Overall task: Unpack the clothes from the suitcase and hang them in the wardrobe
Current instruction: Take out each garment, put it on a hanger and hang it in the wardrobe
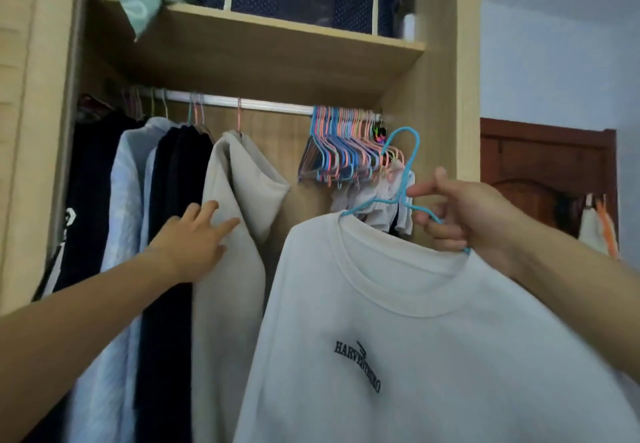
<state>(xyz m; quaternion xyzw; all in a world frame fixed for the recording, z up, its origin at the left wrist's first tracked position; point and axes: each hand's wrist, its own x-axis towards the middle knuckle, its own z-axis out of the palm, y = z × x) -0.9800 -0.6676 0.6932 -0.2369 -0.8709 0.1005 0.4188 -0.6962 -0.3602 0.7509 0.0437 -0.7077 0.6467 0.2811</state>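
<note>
The right hand [464, 214] holds a blue hanger [403, 179] by its neck, fingers curled in a closed grip, with a white sweatshirt [415, 338] draped on it in front of the open wardrobe [446, 61], below the rail [270, 106]. The left hand [194, 234], fingers straight and spread, presses against a beige hoodie [228, 269] hanging on the rail. Spare coloured hangers [343, 148] bunch at the rail's right end.
</note>
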